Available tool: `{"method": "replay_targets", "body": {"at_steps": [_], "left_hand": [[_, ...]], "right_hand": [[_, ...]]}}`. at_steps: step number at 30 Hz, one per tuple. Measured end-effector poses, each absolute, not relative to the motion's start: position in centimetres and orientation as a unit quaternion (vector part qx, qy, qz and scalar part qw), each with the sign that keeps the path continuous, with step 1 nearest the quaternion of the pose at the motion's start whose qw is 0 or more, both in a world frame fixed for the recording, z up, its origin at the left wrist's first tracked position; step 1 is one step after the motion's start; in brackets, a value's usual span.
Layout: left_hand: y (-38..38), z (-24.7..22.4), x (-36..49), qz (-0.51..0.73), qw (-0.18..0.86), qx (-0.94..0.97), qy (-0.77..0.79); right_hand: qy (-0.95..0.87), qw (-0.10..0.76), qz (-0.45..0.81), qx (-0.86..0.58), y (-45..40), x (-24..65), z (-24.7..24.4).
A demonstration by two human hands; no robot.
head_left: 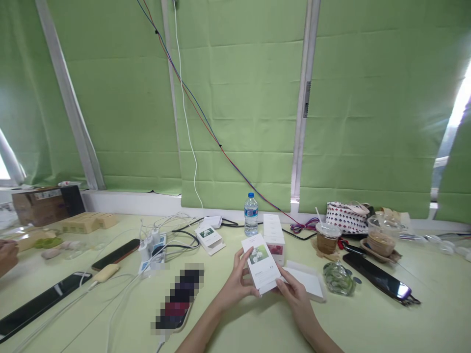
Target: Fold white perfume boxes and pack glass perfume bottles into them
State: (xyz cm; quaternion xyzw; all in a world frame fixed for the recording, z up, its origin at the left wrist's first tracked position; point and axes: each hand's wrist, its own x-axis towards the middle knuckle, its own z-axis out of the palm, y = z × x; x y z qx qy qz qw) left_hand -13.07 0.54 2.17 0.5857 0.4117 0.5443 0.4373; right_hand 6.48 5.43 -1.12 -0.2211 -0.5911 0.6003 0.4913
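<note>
Between my two hands, a white box (262, 264) with a picture of white flowers is held above the table, tilted. My left hand (239, 277) grips its left side, fingers behind and along the edge. At the lower right corner, my right hand (294, 289) pinches the box with thumb and fingers. Just behind stands a row of similar white boxes (273, 233), the front one showing a red picture. A shallow white tray or lid (309, 282) lies by my right hand. Farther left, another white flower box (210, 238) rests with its flap open.
A water bottle (251, 215) stands behind the boxes. Phones (180, 301) and cables lie left, around a power strip (151, 247). Rightward are drink cups (328, 235), a glass ashtray-like dish (338, 278), and a black phone (379, 277). Another person's hand (8, 256) shows at far left.
</note>
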Motion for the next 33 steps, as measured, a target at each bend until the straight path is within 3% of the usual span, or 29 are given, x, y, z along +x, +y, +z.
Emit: {"method": "replay_targets", "body": {"at_steps": [14, 33], "left_hand": [[-0.4, 1.6, -11.0, 0.565, 0.368, 0.611, 0.415], [0.0, 1.2, -11.5, 0.557, 0.411, 0.598, 0.404]], "right_hand": [[-0.613, 0.488, 0.588, -0.201, 5.0, 6.4, -0.9], [-0.58, 0.517, 0.595, -0.205, 5.5, 6.6, -1.4]]}}
